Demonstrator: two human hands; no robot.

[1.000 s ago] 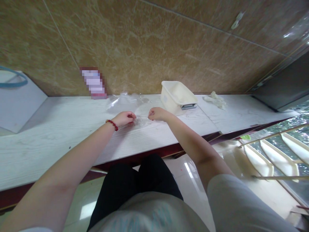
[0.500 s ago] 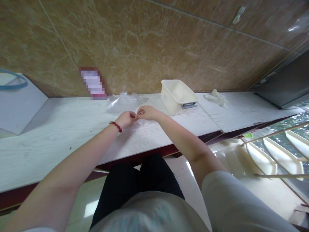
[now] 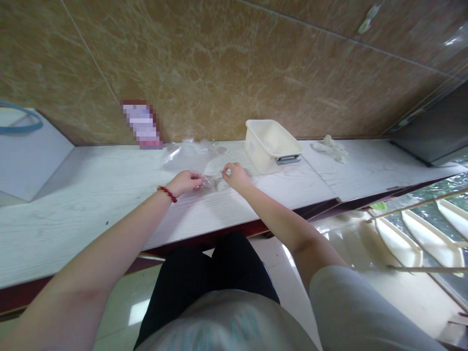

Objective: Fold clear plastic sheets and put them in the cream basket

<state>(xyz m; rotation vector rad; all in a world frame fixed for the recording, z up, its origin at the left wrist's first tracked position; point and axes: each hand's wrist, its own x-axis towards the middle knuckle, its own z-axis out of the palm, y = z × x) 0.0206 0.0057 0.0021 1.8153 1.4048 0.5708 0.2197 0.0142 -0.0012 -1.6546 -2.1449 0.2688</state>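
Observation:
My left hand [image 3: 185, 182], with a red bead bracelet at the wrist, pinches a small clear plastic bag [image 3: 209, 184] just over the white counter. To its right, my right hand [image 3: 237, 177] is closed in a pinch. Whatever is between its fingertips is too small to make out. Behind the left hand lies a larger clear plastic bag [image 3: 188, 155], flat and crumpled against the wall. A cream plastic bin [image 3: 261, 152] with a grey handle stands behind and right of my right hand.
The white wood-grain counter [image 3: 91, 195] runs along a brown marbled wall. A pale crumpled cloth-like thing [image 3: 331, 148] lies right of the bin. A white box [image 3: 32, 161] with a blue ring-shaped band stands left. Railings and white trough-shaped containers [image 3: 398, 239] are at lower right.
My hands, which were together, have moved apart: the right one to the right, the left one slightly left. The small plastic bag now shows between them.

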